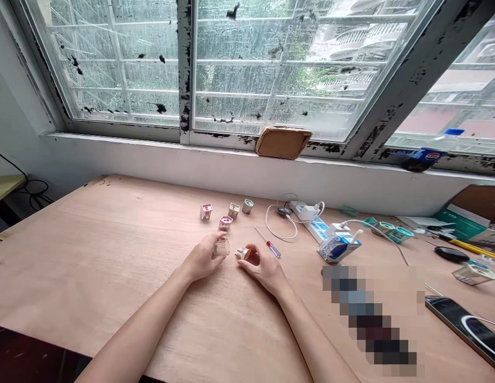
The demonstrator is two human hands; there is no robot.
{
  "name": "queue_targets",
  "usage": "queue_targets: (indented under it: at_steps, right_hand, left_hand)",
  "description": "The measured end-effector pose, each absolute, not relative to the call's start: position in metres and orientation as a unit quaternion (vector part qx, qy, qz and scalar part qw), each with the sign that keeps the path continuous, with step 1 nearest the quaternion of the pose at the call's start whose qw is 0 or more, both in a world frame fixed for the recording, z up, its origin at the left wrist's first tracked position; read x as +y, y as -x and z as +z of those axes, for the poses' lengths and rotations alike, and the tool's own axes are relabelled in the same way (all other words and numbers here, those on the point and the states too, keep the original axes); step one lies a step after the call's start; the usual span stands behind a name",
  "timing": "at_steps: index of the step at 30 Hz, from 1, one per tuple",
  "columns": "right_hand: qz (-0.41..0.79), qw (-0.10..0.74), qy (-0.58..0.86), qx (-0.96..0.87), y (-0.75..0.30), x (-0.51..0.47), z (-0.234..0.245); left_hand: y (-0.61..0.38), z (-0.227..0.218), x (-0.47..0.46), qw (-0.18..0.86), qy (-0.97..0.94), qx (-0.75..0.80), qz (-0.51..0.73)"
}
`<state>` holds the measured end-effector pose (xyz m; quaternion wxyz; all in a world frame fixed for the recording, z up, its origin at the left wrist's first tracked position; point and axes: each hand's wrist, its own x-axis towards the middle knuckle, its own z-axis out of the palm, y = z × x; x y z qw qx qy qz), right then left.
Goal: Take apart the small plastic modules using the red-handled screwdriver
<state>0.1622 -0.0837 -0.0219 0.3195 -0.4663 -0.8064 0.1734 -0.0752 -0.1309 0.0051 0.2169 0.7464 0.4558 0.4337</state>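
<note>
My left hand [206, 257] is closed around a small clear plastic cover [221, 248], its open side turned to the right. Just across from it, my right hand [265, 266] pinches a small whitish block [242, 254] between thumb and fingers; its details are too small to tell. A short gap separates the two pieces. Beyond my hands stand several small boxes: a pink one [206, 211], another pink box [225, 223], a tan box [233, 210] and a green box [248, 206]. A screwdriver [273, 249] lies to the right of my right hand.
A power strip [315, 226] with white plugs and cables lies along the back right. A blue-and-white carton [338, 248] stands beside it. Farther right are a black mouse [451, 254], a beige box [474, 274] and a phone [466, 324]. A blurred-out patch covers the table's right front.
</note>
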Motion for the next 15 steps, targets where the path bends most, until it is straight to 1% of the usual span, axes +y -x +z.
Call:
queue_targets:
  at_steps: [3,5,10,15]
  right_hand:
    - [0.142,0.304,0.475,-0.814,-0.163,-0.083,-0.021]
    - [0.137,0.303,0.476,-0.814,-0.162,-0.083,-0.020]
    - [0.123,0.305,0.478,-0.814,-0.162,-0.086,-0.016]
    - [0.088,0.295,0.487,-0.817,-0.165,-0.089,-0.010]
  left_hand:
    - [0.075,0.003,-0.131,0.246,-0.735,0.500,0.386]
    - [0.076,0.004,-0.130,0.245,-0.742,0.508,0.363]
    - [0.078,0.003,-0.128,0.204,-0.778,0.464,0.371]
    - [0.079,0.001,-0.126,0.190,-0.771,0.487,0.365]
